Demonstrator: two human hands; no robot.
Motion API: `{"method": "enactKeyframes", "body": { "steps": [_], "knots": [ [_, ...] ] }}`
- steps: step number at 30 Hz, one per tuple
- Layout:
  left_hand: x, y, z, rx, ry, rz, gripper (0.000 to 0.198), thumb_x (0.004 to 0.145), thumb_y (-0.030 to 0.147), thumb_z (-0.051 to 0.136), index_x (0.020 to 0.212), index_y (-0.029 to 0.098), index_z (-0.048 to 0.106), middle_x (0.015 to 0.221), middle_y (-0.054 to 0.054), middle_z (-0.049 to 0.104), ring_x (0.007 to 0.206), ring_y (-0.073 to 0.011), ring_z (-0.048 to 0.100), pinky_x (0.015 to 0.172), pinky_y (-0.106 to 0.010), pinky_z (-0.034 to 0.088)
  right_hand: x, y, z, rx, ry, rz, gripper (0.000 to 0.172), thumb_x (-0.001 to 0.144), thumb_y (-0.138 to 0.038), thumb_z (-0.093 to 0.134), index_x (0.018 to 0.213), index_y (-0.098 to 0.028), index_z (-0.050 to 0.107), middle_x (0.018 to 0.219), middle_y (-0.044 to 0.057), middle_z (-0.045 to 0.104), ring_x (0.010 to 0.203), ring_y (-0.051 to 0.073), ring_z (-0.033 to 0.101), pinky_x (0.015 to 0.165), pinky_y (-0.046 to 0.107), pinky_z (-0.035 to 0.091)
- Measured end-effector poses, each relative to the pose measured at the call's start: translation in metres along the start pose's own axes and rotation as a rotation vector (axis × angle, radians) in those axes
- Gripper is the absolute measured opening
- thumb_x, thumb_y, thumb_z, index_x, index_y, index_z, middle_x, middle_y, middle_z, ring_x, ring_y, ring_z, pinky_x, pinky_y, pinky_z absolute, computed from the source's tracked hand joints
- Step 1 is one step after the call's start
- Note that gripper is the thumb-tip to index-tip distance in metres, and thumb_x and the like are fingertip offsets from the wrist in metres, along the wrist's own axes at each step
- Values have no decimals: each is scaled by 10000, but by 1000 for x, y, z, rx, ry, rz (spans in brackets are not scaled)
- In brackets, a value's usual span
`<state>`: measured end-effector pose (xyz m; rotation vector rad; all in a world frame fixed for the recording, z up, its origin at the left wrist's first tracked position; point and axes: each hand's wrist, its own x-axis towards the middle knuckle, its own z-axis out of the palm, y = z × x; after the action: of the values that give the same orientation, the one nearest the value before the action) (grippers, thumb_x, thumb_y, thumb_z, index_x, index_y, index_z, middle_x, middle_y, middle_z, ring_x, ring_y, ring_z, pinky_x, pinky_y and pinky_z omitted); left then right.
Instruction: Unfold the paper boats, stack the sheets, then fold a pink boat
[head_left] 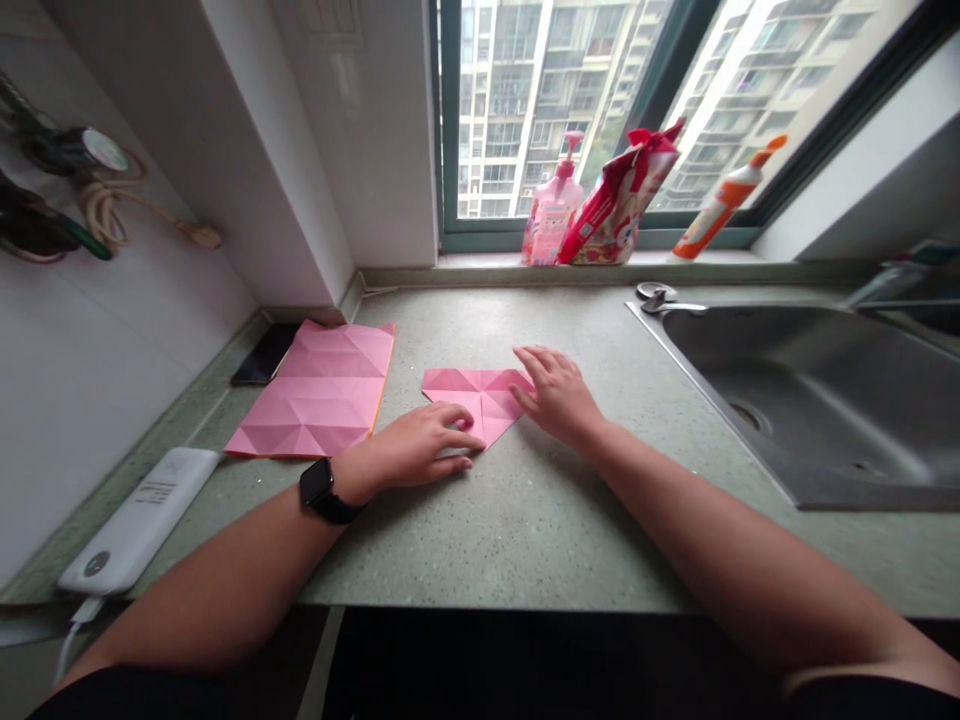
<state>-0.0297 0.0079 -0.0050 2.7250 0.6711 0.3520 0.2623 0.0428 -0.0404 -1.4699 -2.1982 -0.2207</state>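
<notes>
A folded sheet of pink paper point(495, 403) lies flat on the counter between my hands, its long straight edge at the back and a point toward me. Creases cross its surface. My left hand point(424, 440) rests at the near left side of this paper, fingers apart, with fingertips by the lower point. Over the right corner is my right hand point(559, 393), its fingers stretched out and its thumb on the paper. Neither hand grips anything. Part of the paper's right corner is hidden under the right hand.
Creased pink sheets point(322, 390) lie at left, beside a black phone point(266, 355). A white power bank point(142, 520) with a cable sits on the near left counter point(525, 540). A steel sink point(825, 400) is at right. A pump bottle point(553, 215), red bag point(626, 200) and orange bottle point(720, 205) line the windowsill.
</notes>
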Motion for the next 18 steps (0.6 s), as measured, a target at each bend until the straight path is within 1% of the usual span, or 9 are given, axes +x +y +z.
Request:
{"method": "enactKeyframes", "body": {
  "steps": [2, 4, 7, 10, 12, 15, 18],
  "knots": [
    [0, -1, 1, 6, 12, 3, 279, 1048, 311, 721, 1311, 266, 801, 1317, -126, 701, 1188, -266, 687, 1035, -398, 558, 1, 7, -6, 70, 76, -22, 494, 1061, -332, 561, 1523, -169, 630, 1457, 187, 710, 1357, 368, 631, 1165, 575, 498],
    [0, -2, 2, 14, 29, 5, 259, 1046, 303, 724, 1287, 261, 808, 1312, -124, 707, 1182, -262, 687, 1041, -399, 549, 1, 8, -13, 135, 89, -106, 405, 1066, -306, 567, 1434, -200, 698, 1381, 154, 759, 1312, 338, 670, 1147, 555, 523],
    [0, -6, 3, 33, 58, -5, 209, 1042, 292, 726, 1224, 261, 824, 1296, -112, 722, 1180, -260, 683, 1062, -413, 528, -2, 2, -21, 200, 33, -252, 305, 1065, -276, 601, 1327, -270, 757, 1335, 80, 799, 1302, 294, 699, 1200, 568, 487],
    [-1, -8, 3, 56, 74, -25, 187, 1034, 284, 731, 1191, 274, 832, 1282, -97, 736, 1173, -257, 682, 1067, -422, 512, -4, -2, -22, 241, -41, -344, 273, 1059, -261, 631, 1283, -310, 779, 1320, 35, 815, 1285, 260, 724, 1229, 567, 460],
    [-1, -8, 2, 69, 77, -36, 183, 1028, 270, 734, 1180, 279, 836, 1279, -92, 743, 1171, -256, 682, 1067, -425, 505, -6, -1, -19, 248, -100, -361, 260, 1047, -250, 652, 1256, -317, 792, 1301, 27, 824, 1253, 249, 743, 1213, 554, 477],
    [-1, -7, 1, 86, 83, -55, 164, 1035, 260, 717, 1143, 272, 840, 1290, -86, 753, 1171, -259, 684, 1067, -437, 500, -6, 2, -13, 220, -178, -336, 225, 1027, -242, 685, 1191, -324, 816, 1297, 23, 828, 1228, 252, 756, 1189, 560, 494],
    [0, -6, -1, 115, 74, -82, 154, 1047, 271, 701, 1116, 257, 838, 1305, -82, 762, 1172, -262, 691, 1079, -461, 491, -6, 4, -10, 200, -211, -316, 199, 1029, -254, 695, 1158, -327, 828, 1303, 22, 828, 1236, 261, 754, 1178, 566, 497]
  ]
}}
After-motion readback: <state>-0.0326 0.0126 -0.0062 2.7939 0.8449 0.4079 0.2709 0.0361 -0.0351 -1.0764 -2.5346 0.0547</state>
